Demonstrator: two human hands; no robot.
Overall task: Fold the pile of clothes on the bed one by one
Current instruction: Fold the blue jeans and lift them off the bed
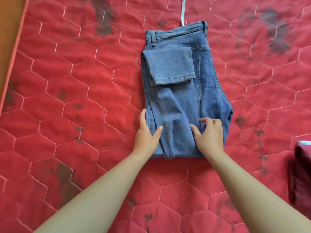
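A pair of blue jeans (181, 91) lies folded on the red quilted bed (75, 91), waistband at the far end and the leg hems doubled back on top near the waist. My left hand (147, 133) grips the near left edge of the jeans, thumb on top of the denim and fingers along the side. My right hand (209, 135) rests on the near right part of the fold, fingers bent and pinching the cloth.
A dark red folded garment (301, 174) with a bit of white cloth on it lies at the right edge. A pale blue strap (183, 10) lies beyond the waistband. The mattress edge (15, 47) and an orange floor run along the left.
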